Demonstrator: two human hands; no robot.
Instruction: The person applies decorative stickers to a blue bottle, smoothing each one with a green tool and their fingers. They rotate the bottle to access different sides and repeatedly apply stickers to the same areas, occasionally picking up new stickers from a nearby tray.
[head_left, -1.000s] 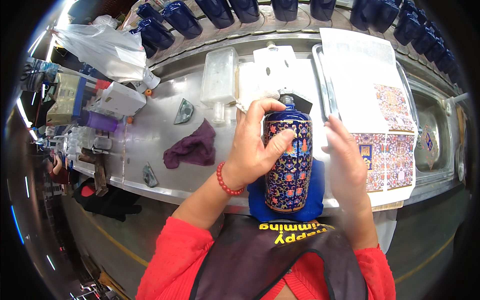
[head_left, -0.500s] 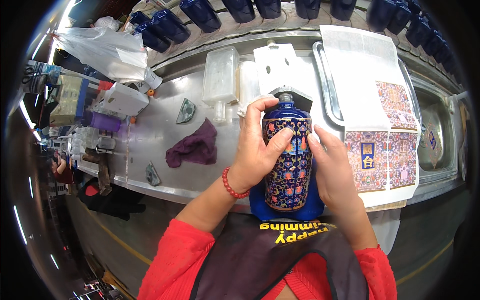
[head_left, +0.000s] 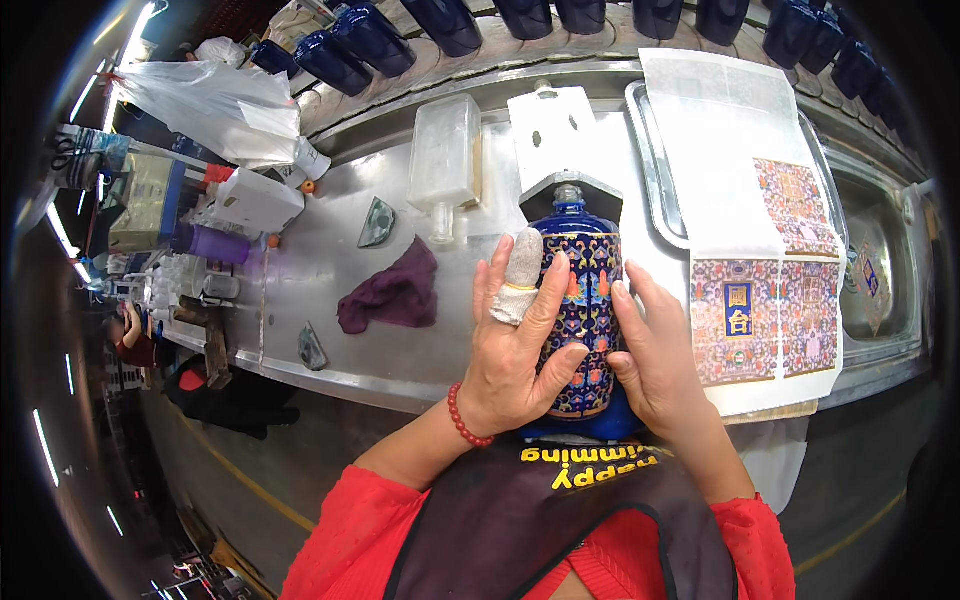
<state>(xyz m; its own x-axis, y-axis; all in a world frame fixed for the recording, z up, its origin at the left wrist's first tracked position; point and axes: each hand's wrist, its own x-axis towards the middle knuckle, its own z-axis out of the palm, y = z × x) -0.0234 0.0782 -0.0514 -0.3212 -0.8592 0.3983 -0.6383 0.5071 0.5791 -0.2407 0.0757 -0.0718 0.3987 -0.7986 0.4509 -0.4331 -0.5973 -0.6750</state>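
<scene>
The left hand (head_left: 515,355) is laid with its fingers spread on the left side of a patterned blue bottle (head_left: 588,290), the index fingertip and thumb rested on its front. One finger is wrapped in white cloth (head_left: 522,265), and a red bracelet (head_left: 462,418) is worn at the wrist. By the right hand (head_left: 660,350), loosely opened, the bottle's right side is touched with fingertips and thumb. The bottle is placed at the near edge of the worktop (head_left: 320,270), its neck pointed away toward a grey bracket (head_left: 598,188). To the left, a purple cloth (head_left: 400,290) and a clear container (head_left: 444,155) are laid out; to the right, printed sheets (head_left: 765,310) are spread near a sink (head_left: 885,250). Plain blue bottles (head_left: 440,25) are lined up beyond.
</scene>
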